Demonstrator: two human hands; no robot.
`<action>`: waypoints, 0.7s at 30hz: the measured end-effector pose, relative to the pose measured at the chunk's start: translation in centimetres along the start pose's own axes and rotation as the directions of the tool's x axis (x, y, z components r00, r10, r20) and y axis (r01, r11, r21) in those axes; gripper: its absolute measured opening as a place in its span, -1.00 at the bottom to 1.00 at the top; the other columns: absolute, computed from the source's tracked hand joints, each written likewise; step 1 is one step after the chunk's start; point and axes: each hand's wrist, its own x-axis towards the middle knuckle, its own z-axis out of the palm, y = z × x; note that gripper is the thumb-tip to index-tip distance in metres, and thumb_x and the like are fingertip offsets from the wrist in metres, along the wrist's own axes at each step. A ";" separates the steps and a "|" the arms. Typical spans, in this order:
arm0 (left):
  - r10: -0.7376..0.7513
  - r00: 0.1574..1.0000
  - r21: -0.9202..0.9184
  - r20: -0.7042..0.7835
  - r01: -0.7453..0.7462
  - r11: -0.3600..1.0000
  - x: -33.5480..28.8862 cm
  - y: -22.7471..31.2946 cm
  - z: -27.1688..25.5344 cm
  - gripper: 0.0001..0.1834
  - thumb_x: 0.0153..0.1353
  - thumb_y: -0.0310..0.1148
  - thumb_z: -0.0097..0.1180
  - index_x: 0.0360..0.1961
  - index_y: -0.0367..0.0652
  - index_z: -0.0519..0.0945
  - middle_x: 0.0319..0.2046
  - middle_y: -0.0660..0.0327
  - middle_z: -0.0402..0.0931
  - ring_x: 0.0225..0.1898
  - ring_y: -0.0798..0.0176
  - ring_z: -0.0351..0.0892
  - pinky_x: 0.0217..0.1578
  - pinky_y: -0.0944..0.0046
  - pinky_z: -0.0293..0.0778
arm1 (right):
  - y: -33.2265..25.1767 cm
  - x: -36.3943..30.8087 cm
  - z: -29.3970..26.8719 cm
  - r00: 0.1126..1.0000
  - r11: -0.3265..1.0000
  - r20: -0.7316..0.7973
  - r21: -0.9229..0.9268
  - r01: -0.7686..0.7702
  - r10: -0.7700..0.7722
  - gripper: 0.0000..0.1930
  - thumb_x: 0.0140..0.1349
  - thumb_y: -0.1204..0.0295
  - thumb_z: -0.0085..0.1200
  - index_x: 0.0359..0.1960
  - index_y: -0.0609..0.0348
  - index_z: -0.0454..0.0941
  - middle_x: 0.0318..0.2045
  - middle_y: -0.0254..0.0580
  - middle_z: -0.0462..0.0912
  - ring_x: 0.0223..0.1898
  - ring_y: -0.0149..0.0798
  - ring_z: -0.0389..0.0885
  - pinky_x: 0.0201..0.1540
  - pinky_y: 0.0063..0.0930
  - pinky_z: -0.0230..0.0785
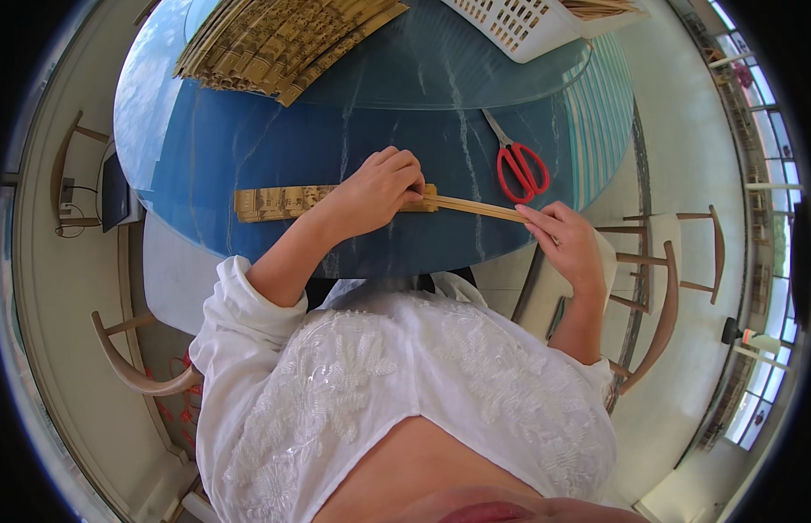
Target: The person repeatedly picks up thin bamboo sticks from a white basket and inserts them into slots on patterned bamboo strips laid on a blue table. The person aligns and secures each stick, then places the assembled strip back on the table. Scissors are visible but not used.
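A pair of slim wooden chopsticks lies level over the near part of the table, its left ends at the mouth of a brown printed paper sleeve. My left hand is closed on that sleeve's right end, fingers curled and pinching; the fingertips are partly hidden. Under and left of this hand, a small flat stack of the same sleeves rests on the table. My right hand grips the right ends of the chopsticks between thumb and fingers. How far the sticks reach inside the sleeve is hidden by my left hand.
Red-handled scissors lie beyond my right hand. A large fanned pile of brown sleeves sits at the far left on a raised glass turntable; a white slotted basket of sticks stands far right. Wooden chairs flank the blue table.
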 end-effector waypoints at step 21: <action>0.627 0.571 0.676 -0.530 -0.162 0.719 -1.3 1.1 -5.4 -0.76 -0.03 -0.28 0.43 -0.37 -0.06 0.62 -0.31 0.30 0.55 -0.28 0.19 0.54 -0.27 0.20 0.40 | -4.4 15.0 3.1 0.831 0.888 -0.374 0.040 0.458 -0.412 -0.61 0.18 0.45 0.29 0.07 -0.16 0.68 -0.43 -0.37 0.55 -0.47 -0.32 0.53 -0.42 -0.45 0.42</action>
